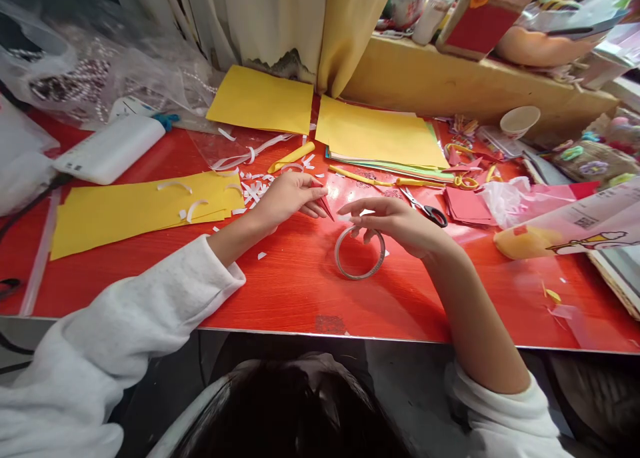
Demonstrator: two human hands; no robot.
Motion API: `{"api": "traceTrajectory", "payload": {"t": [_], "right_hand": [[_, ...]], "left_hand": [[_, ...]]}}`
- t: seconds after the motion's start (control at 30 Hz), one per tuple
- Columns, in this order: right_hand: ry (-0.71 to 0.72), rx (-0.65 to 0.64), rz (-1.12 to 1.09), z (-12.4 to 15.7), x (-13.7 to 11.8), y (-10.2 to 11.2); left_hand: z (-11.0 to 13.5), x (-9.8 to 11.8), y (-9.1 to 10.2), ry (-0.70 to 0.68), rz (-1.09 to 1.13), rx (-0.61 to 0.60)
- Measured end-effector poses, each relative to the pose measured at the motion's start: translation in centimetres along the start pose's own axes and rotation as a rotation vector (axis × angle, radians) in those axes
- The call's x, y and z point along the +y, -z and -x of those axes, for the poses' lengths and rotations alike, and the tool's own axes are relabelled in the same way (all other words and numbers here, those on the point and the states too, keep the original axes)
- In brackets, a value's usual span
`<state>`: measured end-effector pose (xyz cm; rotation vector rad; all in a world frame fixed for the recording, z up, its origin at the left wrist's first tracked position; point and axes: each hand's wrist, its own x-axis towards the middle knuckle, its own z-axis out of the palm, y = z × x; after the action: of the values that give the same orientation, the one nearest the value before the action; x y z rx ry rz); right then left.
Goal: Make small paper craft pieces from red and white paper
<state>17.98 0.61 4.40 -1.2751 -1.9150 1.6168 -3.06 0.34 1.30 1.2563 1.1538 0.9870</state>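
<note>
One tape roll [361, 276], one held red piece [327, 208], one pair of scissors [423, 207], one white cup [520, 121], one rolled yellow tube [293, 158], one red paper stack [469, 207], three batches of yellow paper [261, 100].

Moderately bright light falls on the red surface [280, 291], with a pale, glossy glare near its middle. The light's source is out of view. Below the front edge, the floor [415, 398] sinks into dimness. Wide-lens distortion stretches the outer areas, and the upper corners look soft and smeared.
</note>
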Motion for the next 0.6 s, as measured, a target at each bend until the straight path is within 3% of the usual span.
{"api": "traceTrajectory", "payload": {"t": [0.33,0.6], "right_hand": [[0.240,0.200,-0.180,-1.4,1.3,-2.6],[0.267,0.290,-0.213,-1.7,1.7,-3.0]], "left_hand": [[1.3,-0.2,-1.6,0.041,0.215,-0.106],[1.3,0.1,-1.8,0.077,0.383,-0.111]]}}
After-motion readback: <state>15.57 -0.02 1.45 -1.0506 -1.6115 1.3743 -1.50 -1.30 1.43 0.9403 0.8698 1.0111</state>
